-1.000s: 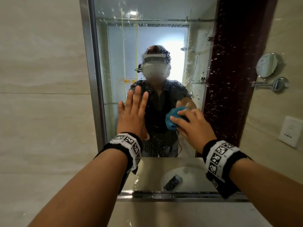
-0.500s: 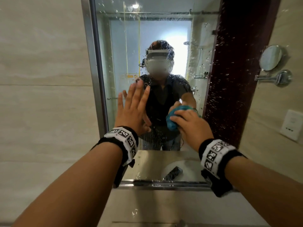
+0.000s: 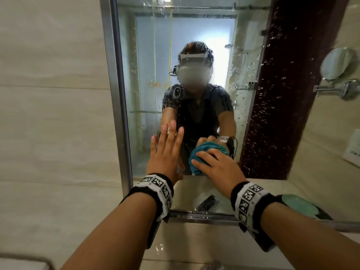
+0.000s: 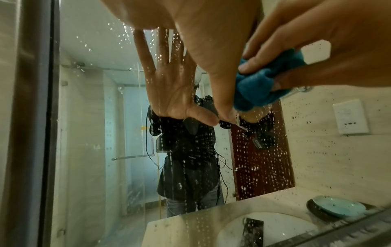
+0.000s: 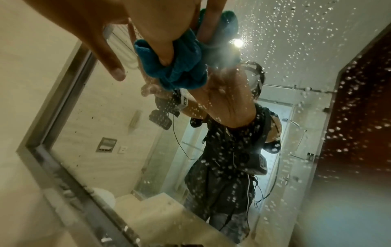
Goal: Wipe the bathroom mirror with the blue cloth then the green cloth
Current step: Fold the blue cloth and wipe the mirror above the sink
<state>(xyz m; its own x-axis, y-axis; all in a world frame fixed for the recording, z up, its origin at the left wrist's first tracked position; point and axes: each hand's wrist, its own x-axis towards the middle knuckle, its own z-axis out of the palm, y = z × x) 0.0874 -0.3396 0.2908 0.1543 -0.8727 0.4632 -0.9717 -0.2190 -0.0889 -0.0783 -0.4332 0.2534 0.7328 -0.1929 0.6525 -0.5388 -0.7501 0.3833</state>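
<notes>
From the head view, we see that over the last second our right hand has dropped from about chest height in the reflection to the lower part of the mirror, just above its bottom edge, carrying the bunched blue cloth with it. Our fingers are curled over the cloth and press it against the glass. Our left hand has also come down; it lies flat on the mirror, fingers straight and spread, grasping nothing. We judge this to be a downward stroke of the first, blue-cloth pass. Droplets still speckle the glass over the reflected dark door to the right, so that pass is far from done. A pale green shape shows just behind our right wrist, but we cannot tell whether it is the green cloth.

From the left wrist view, our left hand meets its own reflection palm to palm, thumb tip touching the glass, and the blue cloth sits just beside it in our right hand's fingers. Beads of water cover the lower glass, and a pale dish is reflected on the counter.

From the right wrist view, the blue cloth is wadded in our grip and touching the mirror, with heavy droplets across the upper and right glass still to clear.
</notes>
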